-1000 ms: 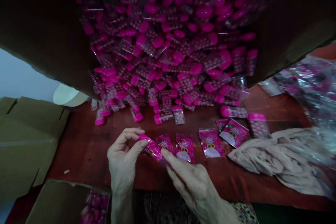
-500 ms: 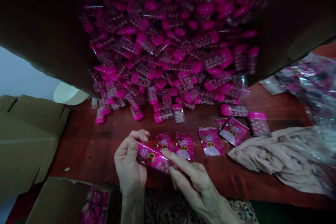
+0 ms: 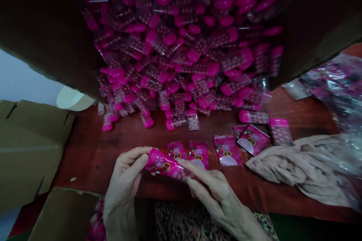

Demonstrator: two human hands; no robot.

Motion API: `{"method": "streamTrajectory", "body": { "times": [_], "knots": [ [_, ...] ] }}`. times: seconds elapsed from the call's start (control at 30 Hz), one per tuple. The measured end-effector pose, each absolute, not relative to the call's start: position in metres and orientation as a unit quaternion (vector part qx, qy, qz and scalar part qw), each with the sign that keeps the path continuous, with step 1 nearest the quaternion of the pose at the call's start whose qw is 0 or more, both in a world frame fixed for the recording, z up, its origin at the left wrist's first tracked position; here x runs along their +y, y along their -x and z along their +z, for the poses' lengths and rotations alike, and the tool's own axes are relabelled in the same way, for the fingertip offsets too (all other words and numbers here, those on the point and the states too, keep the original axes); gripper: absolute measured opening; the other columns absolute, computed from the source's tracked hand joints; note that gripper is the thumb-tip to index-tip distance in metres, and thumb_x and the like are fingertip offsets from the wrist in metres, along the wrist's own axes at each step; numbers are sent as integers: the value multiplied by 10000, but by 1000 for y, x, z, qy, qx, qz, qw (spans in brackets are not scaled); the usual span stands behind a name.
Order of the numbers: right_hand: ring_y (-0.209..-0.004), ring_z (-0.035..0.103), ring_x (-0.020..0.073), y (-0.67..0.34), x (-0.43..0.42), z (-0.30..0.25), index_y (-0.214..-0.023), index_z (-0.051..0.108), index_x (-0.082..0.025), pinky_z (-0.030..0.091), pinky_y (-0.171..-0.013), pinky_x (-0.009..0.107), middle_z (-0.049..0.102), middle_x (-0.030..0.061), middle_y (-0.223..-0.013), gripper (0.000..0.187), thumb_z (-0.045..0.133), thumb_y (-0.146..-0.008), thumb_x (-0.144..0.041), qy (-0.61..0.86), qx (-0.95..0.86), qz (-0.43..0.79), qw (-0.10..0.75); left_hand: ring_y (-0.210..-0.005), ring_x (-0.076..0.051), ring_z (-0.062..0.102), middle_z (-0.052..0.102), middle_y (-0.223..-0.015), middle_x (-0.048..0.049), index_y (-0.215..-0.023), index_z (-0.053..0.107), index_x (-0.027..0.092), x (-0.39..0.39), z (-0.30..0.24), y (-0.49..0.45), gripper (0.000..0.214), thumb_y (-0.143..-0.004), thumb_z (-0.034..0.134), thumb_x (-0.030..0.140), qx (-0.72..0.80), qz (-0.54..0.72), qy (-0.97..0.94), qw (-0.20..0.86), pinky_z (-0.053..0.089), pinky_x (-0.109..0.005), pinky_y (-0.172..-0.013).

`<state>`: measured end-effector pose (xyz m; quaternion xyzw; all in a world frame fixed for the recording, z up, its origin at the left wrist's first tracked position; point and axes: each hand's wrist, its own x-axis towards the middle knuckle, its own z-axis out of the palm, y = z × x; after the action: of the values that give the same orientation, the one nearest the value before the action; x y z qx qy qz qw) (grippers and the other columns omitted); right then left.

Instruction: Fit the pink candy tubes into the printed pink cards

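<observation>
The left hand (image 3: 124, 173) rises from a low wrist, fingers curled and thumb on top. The right hand (image 3: 217, 199) reaches in from the lower right, angled across (fingers long, close together), its fingertips just beside the left hand.

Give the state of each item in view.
Left hand, gripping the sachet's left end
Right hand, fingers on the sachet's right end
Pink sachet, held above the table, tilted
Other pink sachets, lying flat on the table
Pink-capped bead packets, heaped
Beige cloth, crumpled
Cardboard carton, open
</observation>
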<state>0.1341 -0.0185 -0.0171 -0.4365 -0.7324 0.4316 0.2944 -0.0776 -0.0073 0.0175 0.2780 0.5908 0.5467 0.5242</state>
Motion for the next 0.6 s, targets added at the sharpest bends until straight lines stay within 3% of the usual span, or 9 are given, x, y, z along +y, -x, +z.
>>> {"method": "streamTrajectory", "body": {
  "times": [0.1,0.23,0.47,0.53,0.6],
  "knots": [
    [-680,616,135,-134,-19,-18,-1297,493,-301,535,-671,242,696,21,-836,388,429,-917,-342,431,-737,436,284,-501,-124,600,699,-640,-48,-680,744,168,-8,21,82,101,-588,767,201,594,515,-279,552,486,-196,-447],
    [-615,581,128,-133,-19,-19,-1285,502,-305,515,-632,240,638,-7,-669,376,435,-916,-334,417,-724,465,293,-371,-99,545,629,-493,-20,-662,722,143,-10,25,80,99,-598,756,210,618,482,-285,551,423,-166,-360],
    [-489,493,70,-128,-15,-23,-1266,492,-226,415,-468,174,520,-51,-584,340,392,-946,-283,331,-605,647,326,-274,-65,455,552,-417,37,-597,651,147,-19,26,65,159,-573,764,257,654,525,-164,520,322,-135,-265],
    [-478,477,64,-128,-14,-23,-1266,489,-219,399,-448,166,504,-53,-585,340,385,-950,-287,328,-592,661,326,-326,-65,489,587,-469,34,-641,663,162,-23,20,58,172,-599,761,297,631,575,-126,506,370,-138,-308],
    [-480,477,64,-128,-13,-24,-1279,475,-227,412,-459,168,506,-53,-588,345,382,-952,-288,341,-599,643,336,-488,-100,591,670,-628,-9,-774,692,182,-27,11,48,303,-634,721,449,584,622,-97,512,478,-180,-445]
  ]
}}
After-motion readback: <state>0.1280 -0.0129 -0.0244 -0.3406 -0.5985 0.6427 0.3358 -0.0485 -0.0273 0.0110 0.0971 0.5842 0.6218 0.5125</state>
